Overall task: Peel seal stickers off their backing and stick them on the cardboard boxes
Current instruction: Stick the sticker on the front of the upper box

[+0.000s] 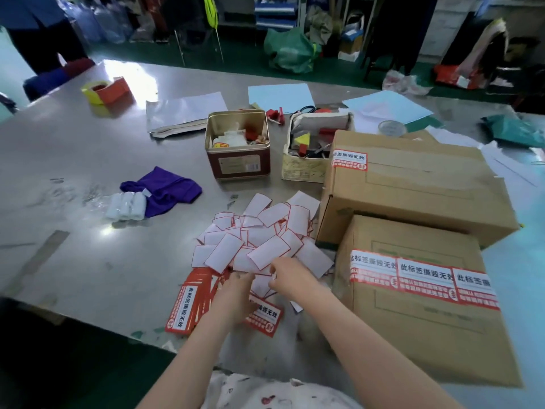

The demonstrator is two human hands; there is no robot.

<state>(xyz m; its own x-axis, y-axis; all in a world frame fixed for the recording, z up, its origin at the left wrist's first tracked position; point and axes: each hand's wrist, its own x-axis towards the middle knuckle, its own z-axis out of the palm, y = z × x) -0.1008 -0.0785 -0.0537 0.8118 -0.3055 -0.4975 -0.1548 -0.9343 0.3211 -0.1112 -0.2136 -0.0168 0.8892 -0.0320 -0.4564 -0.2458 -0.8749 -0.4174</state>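
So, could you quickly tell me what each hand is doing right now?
Left hand: fingers curled on the sticker stack.
Right hand: pinching a backing slip.

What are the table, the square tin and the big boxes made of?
Table: looks like brushed metal, grey with soft glare. Tin: thin metal, probably, with a shiny gold inside. Boxes: brown cardboard, matte, with folded flaps.

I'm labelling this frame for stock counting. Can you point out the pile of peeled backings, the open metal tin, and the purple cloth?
pile of peeled backings [259, 240]: head view, on a white slip mid-pile.
open metal tin [239, 163]: head view, on its front wall.
purple cloth [165, 188]: head view, on its middle fold.
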